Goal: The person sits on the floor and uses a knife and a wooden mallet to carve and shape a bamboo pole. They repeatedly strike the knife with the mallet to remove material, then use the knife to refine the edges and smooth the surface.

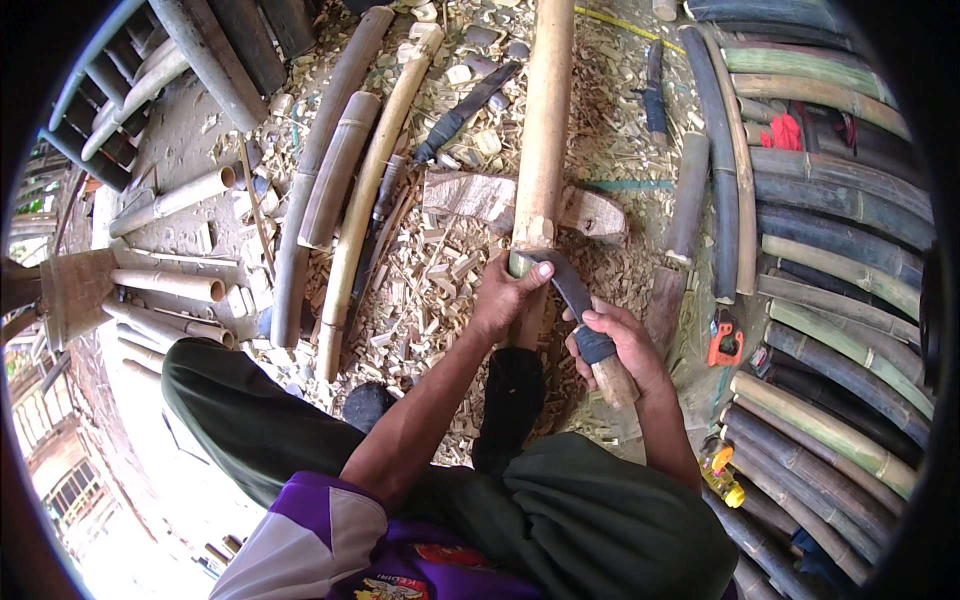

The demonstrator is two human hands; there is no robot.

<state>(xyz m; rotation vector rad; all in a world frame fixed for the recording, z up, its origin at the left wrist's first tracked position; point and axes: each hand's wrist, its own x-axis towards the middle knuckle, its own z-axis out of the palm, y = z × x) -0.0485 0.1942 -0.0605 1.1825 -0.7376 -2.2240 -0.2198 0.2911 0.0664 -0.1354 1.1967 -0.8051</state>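
A long pale bamboo pole [545,120] runs from the top of the view toward me, resting across a rough wooden block [470,197]. My left hand [505,295] is closed around its near part, just below a freshly cut patch, with the thumb beside the blade. In my right hand [630,345] is a curved knife [570,285], gripped by its wooden handle near the dark wrapped band. The blade slants up and left, its far end against the bamboo by my left thumb. My dark-clad foot [512,400] is against the pole's near end.
Wood chips [430,300] cover the ground. Bamboo lengths [345,160] lie to the left, with more stacked [840,205] at the right. A second knife [465,112] lies beyond the block. An orange-handled saw [724,340] and a yellow tool [722,472] are on the right.
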